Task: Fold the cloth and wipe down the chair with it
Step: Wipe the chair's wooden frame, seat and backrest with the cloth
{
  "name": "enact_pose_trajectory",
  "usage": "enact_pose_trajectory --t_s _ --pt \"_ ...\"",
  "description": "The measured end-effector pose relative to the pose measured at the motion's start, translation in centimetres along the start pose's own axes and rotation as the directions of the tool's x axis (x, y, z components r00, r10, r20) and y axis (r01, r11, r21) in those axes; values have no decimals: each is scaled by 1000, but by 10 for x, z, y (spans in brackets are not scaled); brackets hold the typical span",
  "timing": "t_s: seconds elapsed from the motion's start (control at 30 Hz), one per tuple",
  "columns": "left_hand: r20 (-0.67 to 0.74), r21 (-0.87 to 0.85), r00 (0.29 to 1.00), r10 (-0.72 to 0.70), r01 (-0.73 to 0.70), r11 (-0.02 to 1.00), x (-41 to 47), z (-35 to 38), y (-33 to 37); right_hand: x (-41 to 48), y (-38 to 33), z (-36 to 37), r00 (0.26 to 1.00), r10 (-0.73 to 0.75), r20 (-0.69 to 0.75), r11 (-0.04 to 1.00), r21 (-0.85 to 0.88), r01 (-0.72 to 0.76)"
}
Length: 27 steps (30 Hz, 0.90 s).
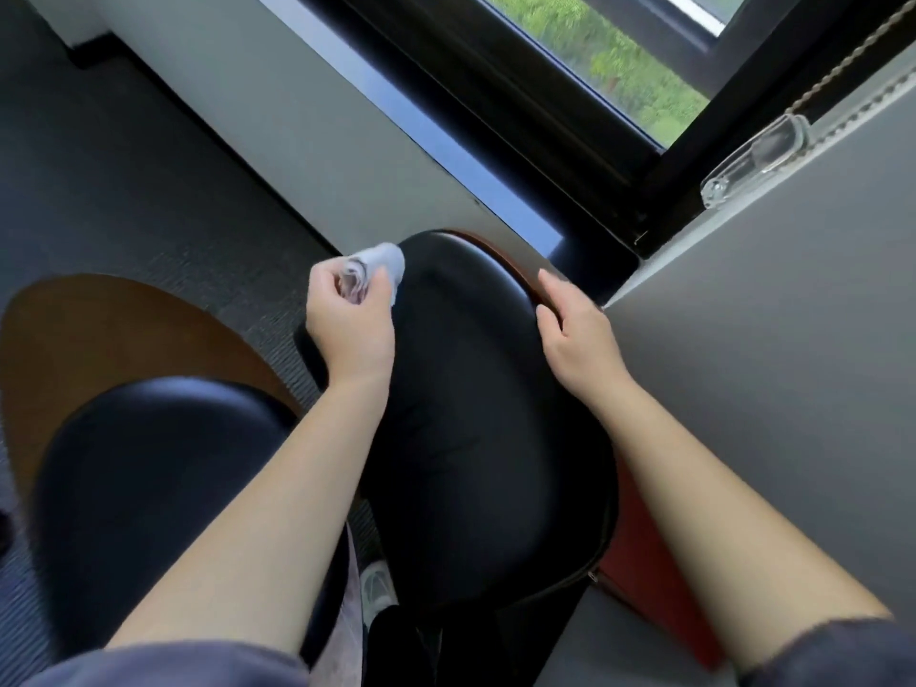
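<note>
Soft daylight from the window (609,66), slight motion blur, wide-angle bending at edges.

Dark grey ribbed carpet floor (124,190) on the left, pale grey wall (277,106) above it, black-framed window (520,106) upper right, green foliage (624,66) outside in daylight, flat grey panel (768,364) on the right

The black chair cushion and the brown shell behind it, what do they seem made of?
Black padded chair cushion: likely leather or vinyl, smooth with a soft sheen and shallow creases. Reddish-brown curved shell: probably varnished bent wood, though grain isn't clear.
</note>
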<state>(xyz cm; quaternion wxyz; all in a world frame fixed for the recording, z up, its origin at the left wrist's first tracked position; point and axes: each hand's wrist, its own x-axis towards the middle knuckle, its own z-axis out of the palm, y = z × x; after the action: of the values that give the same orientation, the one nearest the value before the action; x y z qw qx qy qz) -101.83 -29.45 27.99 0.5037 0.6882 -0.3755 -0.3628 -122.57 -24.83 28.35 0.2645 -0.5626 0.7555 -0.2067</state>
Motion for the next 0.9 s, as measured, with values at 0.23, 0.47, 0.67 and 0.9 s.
enact_pose_trajectory --t_s 0.23,0.47,0.67,0.9 --pt "478 252 839 259 -413 875 9 48 -42 8 25 5 996 42 82 956 286 -64" --pt "444 238 859 254 -387 891 32 55 -32 8 24 5 999 22 48 947 320 -36" --pt "505 209 746 434 -594 777 7 58 -27 9 28 5 999 13 51 928 371 -31" --pt "527 200 752 396 -563 802 -23 61 -21 11 40 5 989 4 149 881 468 -74"
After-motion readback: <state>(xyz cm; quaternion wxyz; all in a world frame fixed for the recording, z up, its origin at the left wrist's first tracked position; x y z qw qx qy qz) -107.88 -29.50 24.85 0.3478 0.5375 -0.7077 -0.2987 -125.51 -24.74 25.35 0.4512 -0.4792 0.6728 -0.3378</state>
